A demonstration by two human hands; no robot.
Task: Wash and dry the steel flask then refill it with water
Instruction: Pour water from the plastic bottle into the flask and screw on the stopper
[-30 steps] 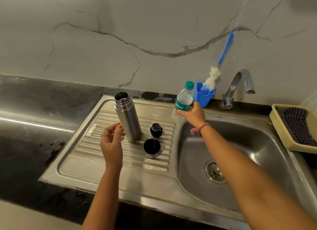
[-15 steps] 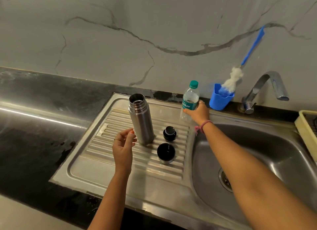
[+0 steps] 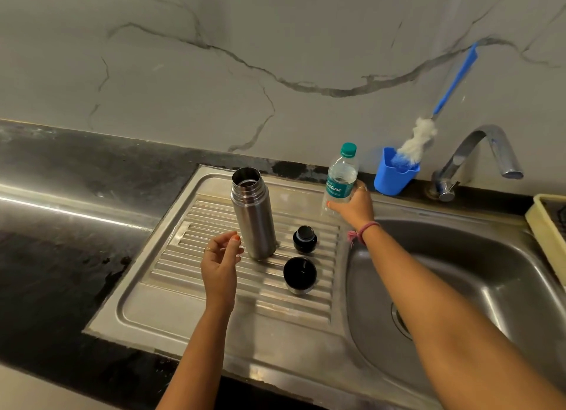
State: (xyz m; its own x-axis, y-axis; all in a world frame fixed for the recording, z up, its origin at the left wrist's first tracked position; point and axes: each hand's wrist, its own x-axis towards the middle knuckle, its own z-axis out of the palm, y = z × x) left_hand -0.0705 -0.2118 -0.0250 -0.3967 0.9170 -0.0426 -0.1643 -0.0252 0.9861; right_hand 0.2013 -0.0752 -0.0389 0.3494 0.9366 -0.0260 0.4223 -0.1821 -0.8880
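Your left hand [image 3: 221, 265] hovers loosely curled, holding nothing, just beside the flask [image 3: 253, 213], a smooth steel cylinder standing open on the ribbed drainboard [image 3: 171, 256]. Further right, your right hand [image 3: 352, 206] grips a clear plastic bottle [image 3: 340, 177].

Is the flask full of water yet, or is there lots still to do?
Not yet. The flask stands open on the drainboard, with its stopper and cup lid off beside it, so washing looks done. The right hand is gripping the water bottle, whose green cap is still on. The left hand waits near the flask, touching nothing. Left: uncap, pour, close the flask.
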